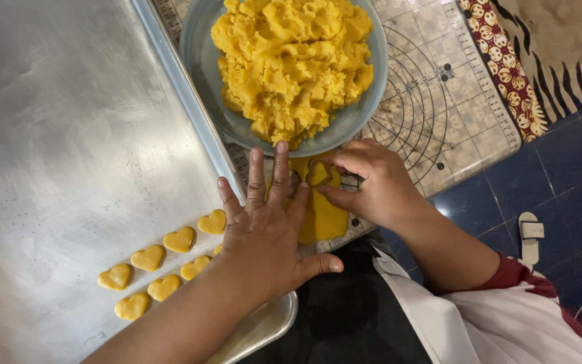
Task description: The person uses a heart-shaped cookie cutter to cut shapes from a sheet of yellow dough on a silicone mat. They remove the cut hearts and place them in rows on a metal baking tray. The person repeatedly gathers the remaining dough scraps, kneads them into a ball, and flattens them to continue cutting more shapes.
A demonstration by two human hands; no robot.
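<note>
My right hand [372, 182] pinches a heart-shaped cutter [318, 172] into flattened yellow dough [325, 216]; my left hand [267, 232] lies flat, fingers spread, holding nothing, beside it.

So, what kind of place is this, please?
Probably a home kitchen or living space, with baking done low, near the floor. A bowl of yellow dough, a metal baking tray with heart-shaped cookies and a measuring pastry mat lie by blue floor tiles.
</note>
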